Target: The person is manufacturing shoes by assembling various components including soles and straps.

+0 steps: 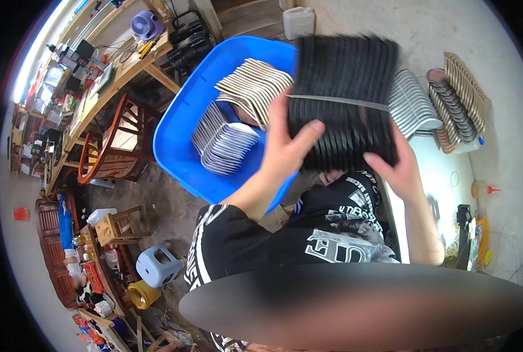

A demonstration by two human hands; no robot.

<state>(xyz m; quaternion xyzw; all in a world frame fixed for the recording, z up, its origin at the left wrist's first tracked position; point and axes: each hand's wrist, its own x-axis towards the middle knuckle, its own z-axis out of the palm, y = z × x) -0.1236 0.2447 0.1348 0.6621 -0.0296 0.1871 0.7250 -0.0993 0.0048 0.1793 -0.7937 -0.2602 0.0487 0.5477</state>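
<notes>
Between my two hands is a stack of thin black curved pieces (346, 64), bound round the middle by a pale band and blurred at its upper edge. My left hand (288, 138) presses on its left side, thumb across the front. On the lower right side, my right hand (399, 170) grips it, thumb also in front. The stack is raised over the right edge of a blue plastic tub (170, 149). Inside that tub lie a beige-edged stack of curved pieces (252, 82) and a grey one (220, 141).
To the right, a bright white table (446, 182) bears a grey stack (414, 102), a brown stack (469, 88) and a dark stack (452, 105). A wooden chair (118, 138) stands by the workbench (106, 88) at left. A plastic stool (156, 267) is lower left, a white jug (299, 23) beyond the tub.
</notes>
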